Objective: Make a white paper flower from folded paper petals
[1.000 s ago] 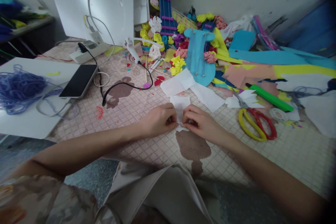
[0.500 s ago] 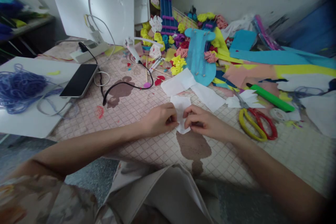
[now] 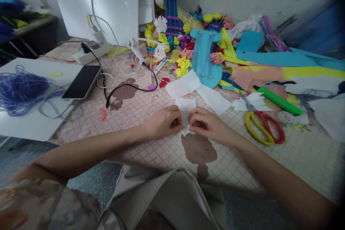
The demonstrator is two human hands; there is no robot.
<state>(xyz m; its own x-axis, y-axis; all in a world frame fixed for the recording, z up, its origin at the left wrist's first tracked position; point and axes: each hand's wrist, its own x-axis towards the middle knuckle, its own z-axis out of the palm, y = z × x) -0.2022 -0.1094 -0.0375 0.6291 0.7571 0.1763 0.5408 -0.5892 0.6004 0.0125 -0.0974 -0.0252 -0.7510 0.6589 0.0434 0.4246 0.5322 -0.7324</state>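
Note:
A small piece of white paper (image 3: 185, 106) lies between my hands at the middle of the table. My left hand (image 3: 165, 123) has its fingers curled and pinches the paper's left side near its lower end. From the other side, my right hand (image 3: 206, 125) pinches the right edge with thumb and fingertips. The paper's lower end looks gathered and narrow. Just beyond it lie a white paper strip (image 3: 182, 85) and another white strip (image 3: 215, 99).
Scissors (image 3: 259, 127) with yellow and red handles lie right, beside a green marker (image 3: 280, 101). Behind stand a light-blue cutout (image 3: 205, 57) and crumpled paper flowers. A glue gun (image 3: 137, 51) trails a black cable. Left are a phone (image 3: 82, 82) and purple yarn (image 3: 23, 88).
My right thumb and fingers have drawn in slightly towards my left hand. The lower end of the white paper has become narrower and creased.

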